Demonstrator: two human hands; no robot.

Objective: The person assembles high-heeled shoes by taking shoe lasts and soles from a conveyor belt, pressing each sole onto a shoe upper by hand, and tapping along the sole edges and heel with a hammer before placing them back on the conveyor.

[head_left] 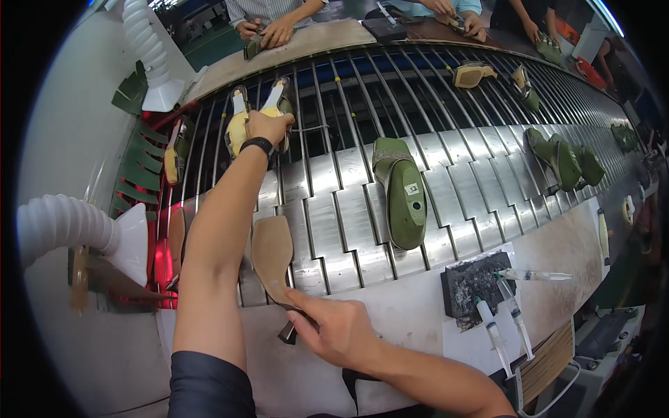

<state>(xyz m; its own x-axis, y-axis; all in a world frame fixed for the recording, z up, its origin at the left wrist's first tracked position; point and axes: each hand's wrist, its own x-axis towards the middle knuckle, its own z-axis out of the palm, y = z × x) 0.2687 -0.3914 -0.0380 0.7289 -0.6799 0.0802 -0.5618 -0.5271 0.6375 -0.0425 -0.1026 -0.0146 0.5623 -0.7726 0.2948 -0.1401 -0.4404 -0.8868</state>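
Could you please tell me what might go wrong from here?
1. The right hand pinches the tan sole near one end, so the sole could slip or swing.
2. The left hand is at a yellow-and-green shoe on spaced metal bars; the shoe might tip or catch in a gap.
3. Syringes lie loose at the black block and could be knocked by the right forearm.

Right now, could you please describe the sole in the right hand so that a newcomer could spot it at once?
Find the metal conveyor crossing the view, then look along its near edge, left of centre. There the right hand pinches a tan sole by its narrow end, near a dark heel. Unlike the bulky green shoe farther right, it is thin and tan.
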